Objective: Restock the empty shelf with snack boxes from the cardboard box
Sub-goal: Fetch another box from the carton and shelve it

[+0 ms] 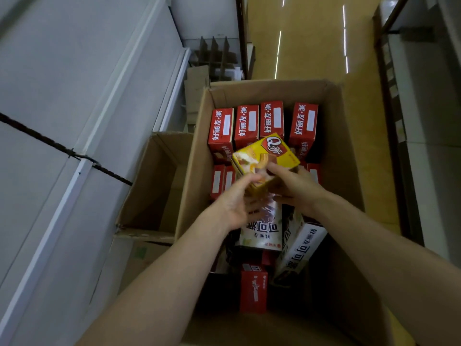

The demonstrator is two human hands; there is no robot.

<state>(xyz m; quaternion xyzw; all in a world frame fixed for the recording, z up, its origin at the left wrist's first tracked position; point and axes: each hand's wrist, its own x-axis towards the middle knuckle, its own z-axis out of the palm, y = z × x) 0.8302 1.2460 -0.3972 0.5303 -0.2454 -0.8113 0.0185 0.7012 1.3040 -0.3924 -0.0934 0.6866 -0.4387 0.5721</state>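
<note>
A large open cardboard box (344, 136) stands on the floor below me, filled with snack boxes. A yellow snack box (268, 153) is lifted above the others, tilted. My right hand (296, 188) grips its near right side. My left hand (239, 206) holds its near left corner from below. Several red snack boxes (272, 119) stand upright in a row at the far end. Two white snack boxes (264, 233) lie loosely under my hands, and one more red box (253, 288) stands near me. The grey empty shelf (62, 121) runs along the left.
A smaller empty cardboard box (154, 186) sits between the big box and the shelf. Flattened cardboard and dividers (214, 56) lie at the shelf's far end. A yellow floor aisle (311, 41) stretches ahead, with another shelf unit (424, 121) on the right.
</note>
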